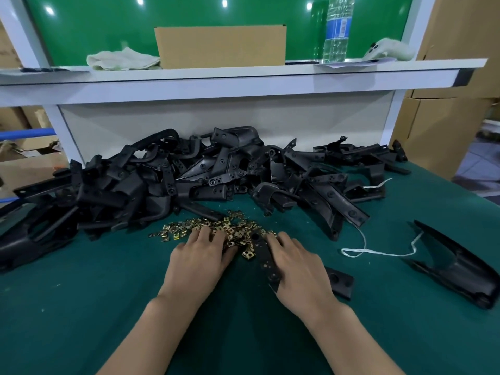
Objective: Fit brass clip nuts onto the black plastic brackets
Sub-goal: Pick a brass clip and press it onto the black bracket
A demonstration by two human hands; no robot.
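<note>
green desk (pixel 81 307) below a white shelf (pixel 243 77) carries a heap of black brackets (pixel 162 185) at its back. left hand (pixel 198 261) rests on the brass clip nuts (pixel 235 231) just before the heap, fingers apart; right hand (pixel 297 269) lies over one bracket (pixel 263 258), its grip impossible to tell.

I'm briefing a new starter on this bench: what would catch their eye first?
The tangled heap of black plastic brackets along the back of the green table, then the brass clip nuts scattered before it. The left hand rests on the nuts; the right hand grips one bracket.
</note>
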